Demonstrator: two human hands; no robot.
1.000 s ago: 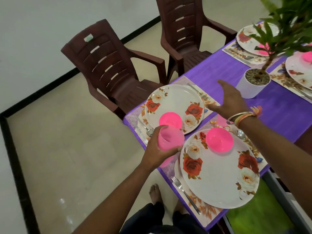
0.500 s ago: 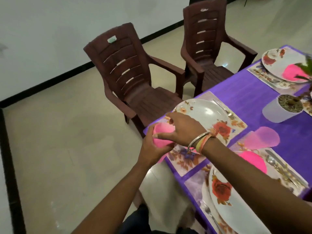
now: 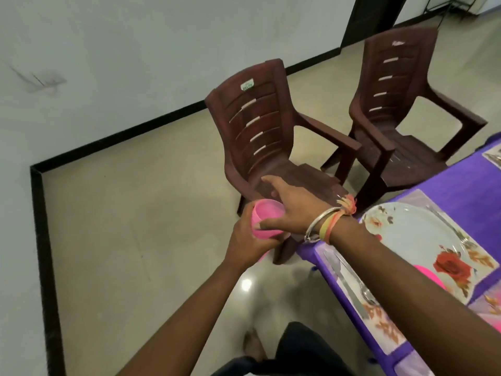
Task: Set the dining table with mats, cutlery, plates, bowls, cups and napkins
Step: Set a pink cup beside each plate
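Observation:
My left hand (image 3: 246, 245) grips a pink cup (image 3: 267, 213) from below, out over the floor just left of the table corner. A pink bit shows under this hand, so it may be a stack. My right hand (image 3: 295, 210) lies across the cup's rim, thumb on its near side and fingers over the far side. On the purple table (image 3: 461, 191) lies a floral mat (image 3: 385, 329) with a rose-patterned plate (image 3: 414, 240). A knife (image 3: 344, 283) and spoon (image 3: 366, 291) lie near the plate, a fork (image 3: 458, 234) beyond it. My right forearm hides most of a pink bowl (image 3: 431, 275).
Two brown plastic chairs stand at the table's far side, the nearer chair (image 3: 257, 126) right behind my hands and the second chair (image 3: 393, 90) to its right. Beige floor with a black skirting line spreads to the left. My feet show at the bottom.
My view has swung left, away from the table. Both hands and the cup have moved from above the table corner to over the floor. The right hand stays on the cup's top.

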